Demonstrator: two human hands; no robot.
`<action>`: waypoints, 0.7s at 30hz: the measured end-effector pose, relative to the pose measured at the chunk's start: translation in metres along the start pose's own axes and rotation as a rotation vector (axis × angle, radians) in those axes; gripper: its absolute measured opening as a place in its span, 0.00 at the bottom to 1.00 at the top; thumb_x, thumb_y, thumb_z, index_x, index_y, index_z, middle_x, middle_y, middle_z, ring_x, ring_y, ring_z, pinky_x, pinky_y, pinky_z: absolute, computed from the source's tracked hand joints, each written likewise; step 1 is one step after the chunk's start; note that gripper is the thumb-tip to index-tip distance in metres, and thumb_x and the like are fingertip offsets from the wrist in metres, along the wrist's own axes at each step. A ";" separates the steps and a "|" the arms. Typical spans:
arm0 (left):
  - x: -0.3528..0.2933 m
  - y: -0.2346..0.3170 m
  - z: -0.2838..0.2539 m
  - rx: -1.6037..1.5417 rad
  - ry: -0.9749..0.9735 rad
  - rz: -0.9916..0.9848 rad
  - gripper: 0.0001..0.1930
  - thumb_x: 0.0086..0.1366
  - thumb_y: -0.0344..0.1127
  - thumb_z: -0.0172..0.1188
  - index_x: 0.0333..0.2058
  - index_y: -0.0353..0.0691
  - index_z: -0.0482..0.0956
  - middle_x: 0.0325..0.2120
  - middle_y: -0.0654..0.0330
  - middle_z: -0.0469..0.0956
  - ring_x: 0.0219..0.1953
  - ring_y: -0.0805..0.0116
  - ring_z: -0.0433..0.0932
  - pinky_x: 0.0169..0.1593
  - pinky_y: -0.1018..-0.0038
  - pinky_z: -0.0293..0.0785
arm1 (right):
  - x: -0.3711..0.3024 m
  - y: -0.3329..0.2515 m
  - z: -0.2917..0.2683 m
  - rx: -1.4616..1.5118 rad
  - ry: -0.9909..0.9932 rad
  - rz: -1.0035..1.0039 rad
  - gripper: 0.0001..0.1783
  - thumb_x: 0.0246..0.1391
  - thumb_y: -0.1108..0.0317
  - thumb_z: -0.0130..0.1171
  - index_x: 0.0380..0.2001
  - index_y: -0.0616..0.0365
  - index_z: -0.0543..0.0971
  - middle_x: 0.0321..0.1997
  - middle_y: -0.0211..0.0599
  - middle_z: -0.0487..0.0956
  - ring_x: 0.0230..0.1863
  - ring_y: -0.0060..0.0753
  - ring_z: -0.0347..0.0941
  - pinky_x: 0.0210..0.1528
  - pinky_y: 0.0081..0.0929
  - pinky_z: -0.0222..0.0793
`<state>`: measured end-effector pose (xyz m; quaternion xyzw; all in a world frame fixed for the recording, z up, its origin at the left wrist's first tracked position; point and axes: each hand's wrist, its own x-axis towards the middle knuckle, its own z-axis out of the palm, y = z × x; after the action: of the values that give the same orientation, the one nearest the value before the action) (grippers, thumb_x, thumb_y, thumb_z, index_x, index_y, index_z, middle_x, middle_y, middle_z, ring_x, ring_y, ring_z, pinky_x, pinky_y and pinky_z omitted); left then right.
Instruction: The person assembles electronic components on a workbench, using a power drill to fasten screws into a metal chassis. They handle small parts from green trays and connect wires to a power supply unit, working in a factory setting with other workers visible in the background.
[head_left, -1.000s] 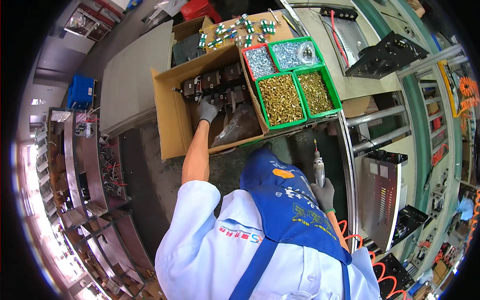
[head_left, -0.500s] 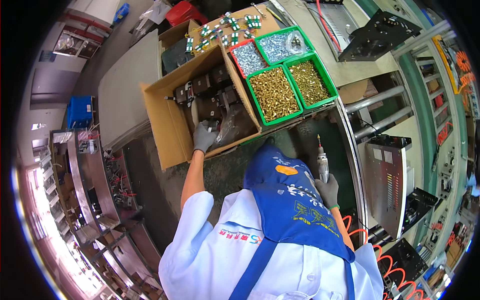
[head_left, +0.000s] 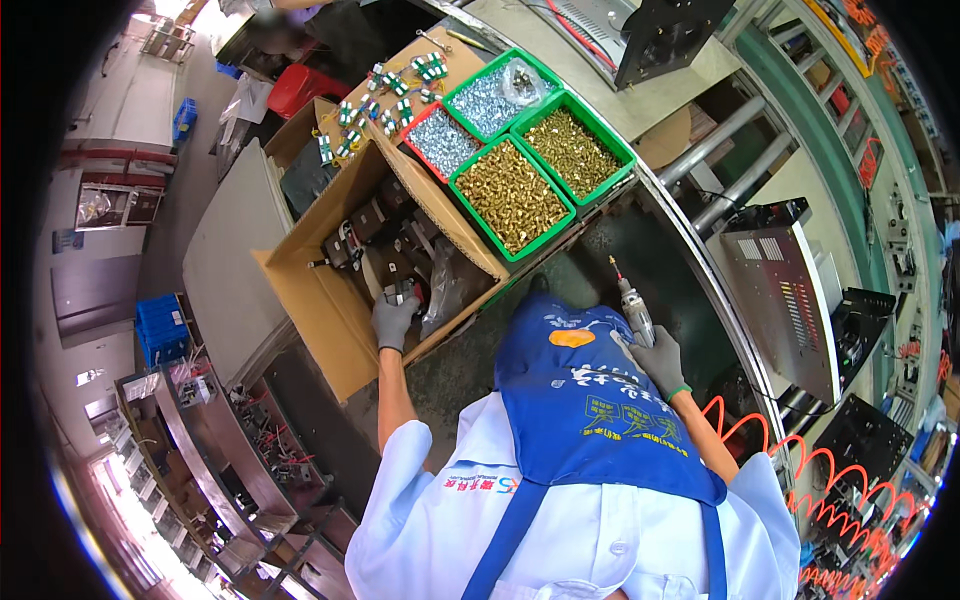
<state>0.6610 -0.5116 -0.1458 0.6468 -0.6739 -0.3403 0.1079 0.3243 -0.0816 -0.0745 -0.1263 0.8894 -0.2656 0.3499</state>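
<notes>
Grey gloves cover your hands: the left hand [head_left: 393, 322] closes its fingers on a small dark part [head_left: 404, 291] inside the cardboard box [head_left: 312, 318], with a clear plastic bag [head_left: 441, 292] just to its right. Your right hand [head_left: 660, 361] is wrapped around a powered screwdriver [head_left: 636, 310], bit pointing beyond your fingers, away from you.

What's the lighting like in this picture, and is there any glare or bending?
In the head view, the bright patch at lower left is blown out; there too, nearby shelving bows; inside the cardboard box looks dim; the plastic bag catches glare; corners fall black.
</notes>
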 end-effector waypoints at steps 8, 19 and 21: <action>0.004 0.006 0.012 0.149 -0.157 -0.055 0.40 0.55 0.47 0.73 0.58 0.27 0.67 0.46 0.41 0.83 0.48 0.52 0.84 0.53 0.62 0.78 | -0.008 -0.003 0.025 0.068 0.012 0.028 0.22 0.46 0.59 0.67 0.39 0.66 0.80 0.33 0.52 0.83 0.35 0.43 0.81 0.42 0.41 0.75; 0.044 0.068 -0.004 0.658 -0.410 0.037 0.34 0.59 0.65 0.63 0.45 0.35 0.85 0.44 0.40 0.85 0.53 0.41 0.81 0.58 0.56 0.75 | -0.005 -0.018 0.036 0.139 0.077 -0.032 0.28 0.43 0.53 0.72 0.39 0.67 0.80 0.36 0.56 0.84 0.40 0.49 0.83 0.45 0.43 0.76; 0.071 0.053 -0.004 0.403 -0.596 0.014 0.29 0.63 0.60 0.60 0.41 0.34 0.86 0.40 0.44 0.86 0.47 0.47 0.84 0.55 0.60 0.77 | 0.001 -0.011 0.036 0.113 0.058 -0.045 0.28 0.43 0.52 0.73 0.39 0.67 0.80 0.36 0.56 0.84 0.40 0.49 0.84 0.45 0.43 0.76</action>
<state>0.6112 -0.5833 -0.1318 0.5227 -0.7339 -0.3737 -0.2205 0.3489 -0.1052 -0.0911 -0.1187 0.8795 -0.3270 0.3247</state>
